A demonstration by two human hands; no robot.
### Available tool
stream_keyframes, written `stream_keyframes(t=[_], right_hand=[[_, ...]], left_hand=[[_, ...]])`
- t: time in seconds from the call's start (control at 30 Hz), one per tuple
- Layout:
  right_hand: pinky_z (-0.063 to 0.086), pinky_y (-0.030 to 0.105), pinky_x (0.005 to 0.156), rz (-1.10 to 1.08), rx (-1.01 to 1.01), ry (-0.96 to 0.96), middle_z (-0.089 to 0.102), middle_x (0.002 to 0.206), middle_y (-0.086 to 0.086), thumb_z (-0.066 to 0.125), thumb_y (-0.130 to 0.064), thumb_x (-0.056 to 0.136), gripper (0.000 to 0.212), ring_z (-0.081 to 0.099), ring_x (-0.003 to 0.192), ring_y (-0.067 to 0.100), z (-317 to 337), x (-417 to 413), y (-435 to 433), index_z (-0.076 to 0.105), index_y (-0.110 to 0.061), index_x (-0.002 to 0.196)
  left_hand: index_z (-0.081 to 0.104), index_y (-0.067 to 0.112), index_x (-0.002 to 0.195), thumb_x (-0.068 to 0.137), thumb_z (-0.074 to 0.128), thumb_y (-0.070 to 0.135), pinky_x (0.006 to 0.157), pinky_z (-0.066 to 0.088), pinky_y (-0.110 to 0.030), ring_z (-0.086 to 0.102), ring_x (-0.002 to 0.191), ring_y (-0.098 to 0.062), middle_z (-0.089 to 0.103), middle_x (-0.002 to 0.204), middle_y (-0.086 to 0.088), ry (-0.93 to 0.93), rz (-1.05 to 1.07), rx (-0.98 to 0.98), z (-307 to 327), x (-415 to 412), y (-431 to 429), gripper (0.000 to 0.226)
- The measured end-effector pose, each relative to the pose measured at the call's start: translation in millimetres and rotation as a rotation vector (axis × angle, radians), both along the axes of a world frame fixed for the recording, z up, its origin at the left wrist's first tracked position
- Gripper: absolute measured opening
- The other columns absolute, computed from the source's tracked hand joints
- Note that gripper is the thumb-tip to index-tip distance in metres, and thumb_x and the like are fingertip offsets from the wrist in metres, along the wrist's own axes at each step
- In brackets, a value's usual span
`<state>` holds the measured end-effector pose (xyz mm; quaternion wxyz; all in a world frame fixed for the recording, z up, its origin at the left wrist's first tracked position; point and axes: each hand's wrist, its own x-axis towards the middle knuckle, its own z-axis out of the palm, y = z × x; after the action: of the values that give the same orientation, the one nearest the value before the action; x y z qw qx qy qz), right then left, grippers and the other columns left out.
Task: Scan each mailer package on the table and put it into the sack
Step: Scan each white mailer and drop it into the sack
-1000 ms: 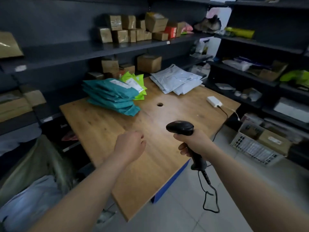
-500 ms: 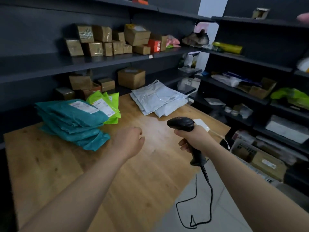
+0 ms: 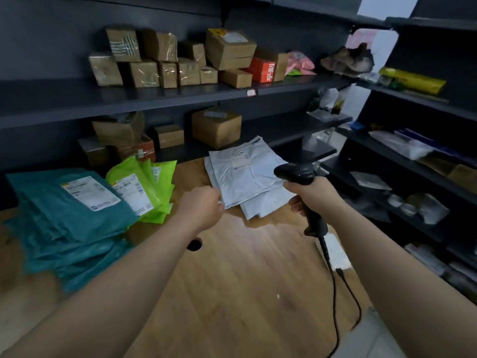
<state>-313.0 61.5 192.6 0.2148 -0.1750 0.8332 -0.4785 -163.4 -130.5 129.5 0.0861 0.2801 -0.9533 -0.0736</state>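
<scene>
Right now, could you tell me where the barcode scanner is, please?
The scanner sits right of centre in the head view, gripped by the right hand, beside the white mailers.

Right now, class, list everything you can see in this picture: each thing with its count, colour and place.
table: one, brown wood, centre
teal mailers: one stack, teal, table's left side
green mailers: a few, lime green, right of the teal stack
white mailers: a few, pale, table's far side
shelves: several, dark, along the walls
cardboard boxes: many, brown, on the shelves
red box: one, red, upper shelf
scanner: one, black, corded, above the table's right
left hand: at the white mailers' near edge, grip unclear
right hand: grips the scanner
</scene>
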Motion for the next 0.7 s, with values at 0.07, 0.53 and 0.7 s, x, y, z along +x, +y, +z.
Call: stream_keyframes(t=[0.07,0.53,0.7], right_hand=[[0.05,0.03,0.052,0.058,0.017,0.002,0.071,0.076,0.013,0.071,-0.026,0.088,0.023,0.065,0.057,0.022,-7,-45,-18,0.062,-0.013,0.105],[0.046,0.036,0.075,0.145,0.157,-0.099,0.059,0.085,0.007,0.071,-0.034,0.086,0.03,0.058,0.084,0.025,-94,-213,-117,0.062,-0.009,0.1],[0.039,0.025,0.055,0.139,0.17,-0.111,0.056,0.072,0.004,0.069,-0.03,0.087,0.024,0.054,0.069,0.019,-116,-229,-124,0.061,-0.008,0.084]], left_hand=[[0.051,0.018,0.082,0.093,0.048,0.032,0.063,0.035,-0.03,0.06,0.089,-0.027,0.063,0.098,-0.005,0.013,0.061,0.052,-11,-35,-12,0.018],[0.044,0.006,0.131,0.093,0.051,0.028,0.082,0.046,-0.034,0.057,0.11,-0.03,0.055,0.127,-0.013,-0.103,0.39,0.431,-127,-187,-79,0.044],[0.032,0.005,0.14,0.092,0.055,0.019,0.081,0.041,-0.032,0.053,0.114,-0.035,0.051,0.13,-0.019,-0.008,0.506,0.63,-152,-208,-95,0.054]])
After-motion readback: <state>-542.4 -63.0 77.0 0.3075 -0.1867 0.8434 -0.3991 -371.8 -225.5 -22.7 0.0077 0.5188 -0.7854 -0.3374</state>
